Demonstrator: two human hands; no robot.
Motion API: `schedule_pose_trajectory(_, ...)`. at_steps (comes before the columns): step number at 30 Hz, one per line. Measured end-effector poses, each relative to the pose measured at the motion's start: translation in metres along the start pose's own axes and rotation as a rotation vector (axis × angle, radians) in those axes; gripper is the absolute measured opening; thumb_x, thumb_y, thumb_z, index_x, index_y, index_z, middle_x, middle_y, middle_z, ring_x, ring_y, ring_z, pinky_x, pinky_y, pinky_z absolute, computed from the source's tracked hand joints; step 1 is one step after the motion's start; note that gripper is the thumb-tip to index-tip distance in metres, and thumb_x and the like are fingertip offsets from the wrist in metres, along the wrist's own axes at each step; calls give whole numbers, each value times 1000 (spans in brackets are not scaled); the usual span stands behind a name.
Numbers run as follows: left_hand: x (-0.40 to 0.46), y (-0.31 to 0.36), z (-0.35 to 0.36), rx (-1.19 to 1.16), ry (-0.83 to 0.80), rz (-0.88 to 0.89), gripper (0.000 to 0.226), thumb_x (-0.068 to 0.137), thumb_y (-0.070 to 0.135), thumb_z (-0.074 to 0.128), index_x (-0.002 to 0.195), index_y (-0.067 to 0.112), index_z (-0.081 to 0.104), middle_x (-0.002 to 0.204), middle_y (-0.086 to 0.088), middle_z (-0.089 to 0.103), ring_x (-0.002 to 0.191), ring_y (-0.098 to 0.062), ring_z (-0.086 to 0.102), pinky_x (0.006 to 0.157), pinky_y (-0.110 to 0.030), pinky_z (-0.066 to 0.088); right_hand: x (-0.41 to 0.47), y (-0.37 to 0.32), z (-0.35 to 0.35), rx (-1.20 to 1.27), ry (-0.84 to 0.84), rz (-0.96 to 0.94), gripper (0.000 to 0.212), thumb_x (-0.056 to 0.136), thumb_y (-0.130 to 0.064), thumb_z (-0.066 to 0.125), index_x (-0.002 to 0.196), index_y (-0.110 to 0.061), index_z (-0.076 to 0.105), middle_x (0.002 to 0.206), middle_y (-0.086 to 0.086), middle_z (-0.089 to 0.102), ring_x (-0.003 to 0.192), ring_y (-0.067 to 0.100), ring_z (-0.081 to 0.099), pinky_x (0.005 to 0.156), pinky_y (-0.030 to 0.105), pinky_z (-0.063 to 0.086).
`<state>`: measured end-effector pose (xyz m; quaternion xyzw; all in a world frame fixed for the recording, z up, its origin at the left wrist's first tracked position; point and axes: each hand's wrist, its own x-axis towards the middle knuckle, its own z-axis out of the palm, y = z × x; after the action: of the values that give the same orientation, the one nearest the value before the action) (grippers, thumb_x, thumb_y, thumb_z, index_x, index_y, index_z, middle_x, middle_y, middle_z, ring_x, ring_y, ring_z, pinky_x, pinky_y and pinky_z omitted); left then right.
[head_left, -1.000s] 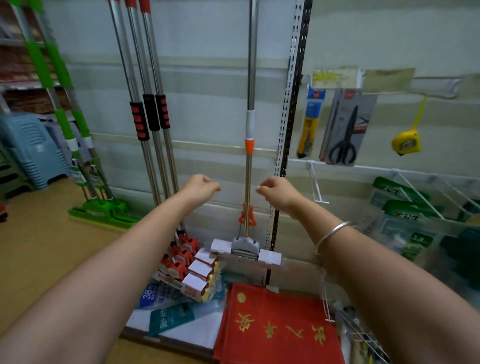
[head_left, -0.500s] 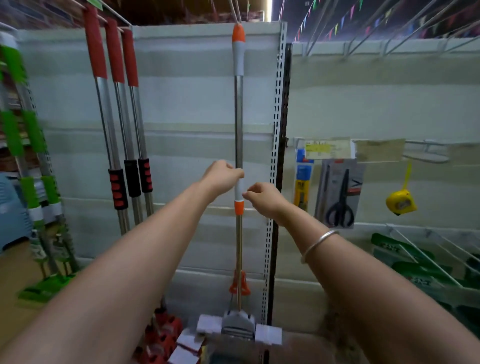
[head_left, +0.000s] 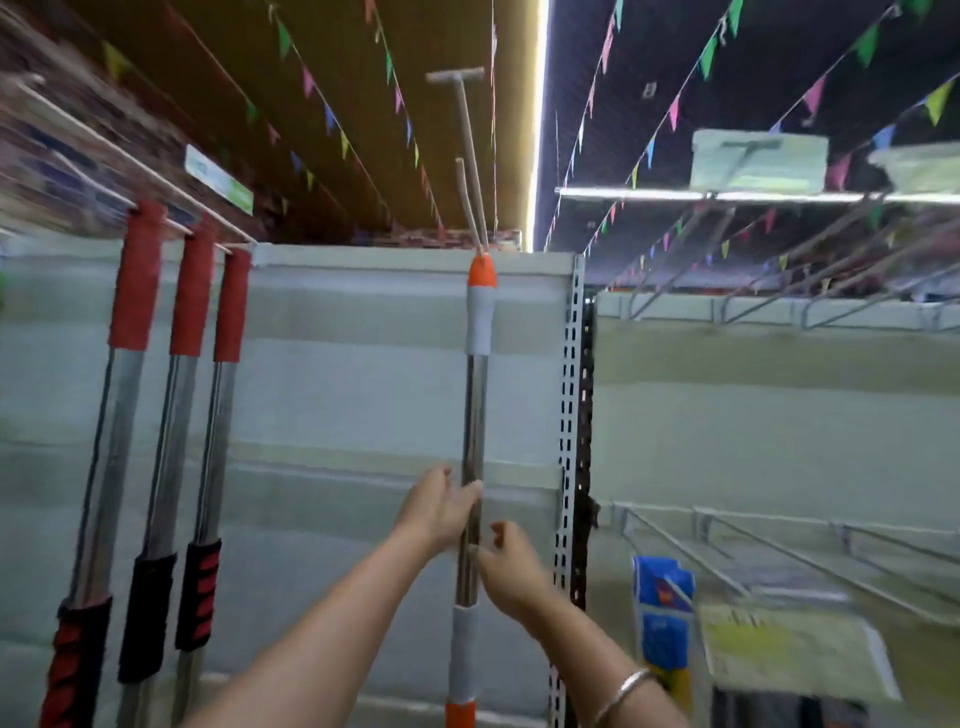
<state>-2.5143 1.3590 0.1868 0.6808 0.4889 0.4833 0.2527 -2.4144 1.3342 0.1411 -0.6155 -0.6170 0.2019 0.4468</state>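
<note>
A steel mop pole (head_left: 474, 415) with an orange-and-grey top cap hangs upright from a long wire hook (head_left: 467, 156) at the top of the white shelf panel (head_left: 337, 395). A grey and orange sleeve sits lower on the pole. My left hand (head_left: 434, 514) grips the pole from the left, thumb laid across its front. Just below it, my right hand (head_left: 511, 569) holds the pole from the right with curled fingers, its thumb raised off the metal. A silver bangle is on my right wrist. The mop head is out of view below.
Three red-handled mops (head_left: 176, 415) hang at the left on their own hooks. A perforated shelf upright (head_left: 569, 415) runs just right of the pole. Bare wire pegs (head_left: 779, 561) and a blue packet (head_left: 662, 613) sit at the right. Bunting crosses the ceiling.
My view has tilted up from the floor display to the ceiling. Both hands have risen along the pole, from open space beside it to holding its steel part above the grey sleeve.
</note>
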Motion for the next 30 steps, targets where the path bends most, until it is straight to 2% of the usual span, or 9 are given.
schedule_pose_trajectory(3, 26, -9, 15, -64, -12, 32, 28, 88, 28, 61, 106, 11, 48, 106, -8, 61, 104, -24, 58, 91, -28, 44, 24, 1, 18, 105, -46, -23, 31, 90, -20, 56, 117, -5, 50, 114, 3, 61, 102, 13, 58, 86, 25, 52)
schedule_pose_trajectory(5, 34, -6, 22, -82, -7, 48, 24, 90, 24, 59, 99, 14, 40, 92, 0, 56, 92, -18, 52, 75, -19, 34, 32, -2, 28, 184, 31, -56, 25, 91, -16, 55, 115, -11, 49, 107, 1, 61, 97, 12, 58, 77, 21, 50)
schedule_pose_trajectory(8, 36, -1, 25, -33, 29, 88, 16, 94, 22, 52, 93, 12, 39, 86, -3, 51, 90, -23, 51, 65, -23, 27, 34, -8, 31, 184, 157, -53, 12, 95, -7, 45, 104, -10, 53, 84, 1, 58, 81, 12, 53, 49, 9, 43)
schedule_pose_trajectory(10, 35, 1, 22, -17, 47, 101, 14, 95, 24, 49, 91, 13, 42, 96, -10, 57, 98, -27, 57, 68, -26, 31, 34, -6, 34, 161, 177, -76, 5, 90, -18, 50, 94, -19, 53, 85, -2, 59, 83, 13, 54, 51, 11, 40)
schedule_pose_trajectory(14, 22, -2, 13, -73, 21, 159, 15, 95, 26, 48, 89, 13, 44, 94, -15, 63, 96, -32, 60, 75, -33, 42, 26, -3, 33, 129, 173, -109, 11, 69, -33, 54, 75, -24, 55, 79, -3, 67, 73, 8, 60, 68, 36, 51)
schedule_pose_trajectory(18, -4, 4, 3, -141, -6, 228, 21, 97, 29, 41, 89, 9, 38, 83, -11, 54, 79, -30, 53, 76, -39, 44, -3, -15, 25, 136, 205, -143, 19, 84, -9, 55, 71, -23, 53, 66, -8, 59, 56, 1, 49, 45, 11, 36)
schedule_pose_trajectory(20, -19, 9, -3, -144, -2, 241, 24, 98, 30, 38, 89, 8, 36, 77, -5, 48, 74, -25, 47, 69, -37, 39, -18, -22, 21, 126, 199, -149, 25, 86, -7, 51, 69, -25, 51, 62, -9, 56, 54, 2, 47, 41, 9, 32)
schedule_pose_trajectory(25, -55, 27, -17, -156, 31, 257, 25, 99, 31, 34, 88, 9, 31, 74, -1, 41, 69, -20, 43, 59, -32, 32, -52, -37, 18, 117, 183, -194, 14, 81, -13, 47, 82, -17, 60, 72, 0, 65, 66, 12, 57, 57, 28, 42)
schedule_pose_trajectory(30, -86, 49, -34, -203, 41, 245, 24, 99, 30, 33, 88, 10, 29, 75, -1, 40, 74, -21, 44, 61, -32, 33, -80, -53, 8, 144, 192, -215, 18, 74, -14, 45, 78, -5, 60, 70, 7, 63, 64, 15, 51, 56, 30, 39)
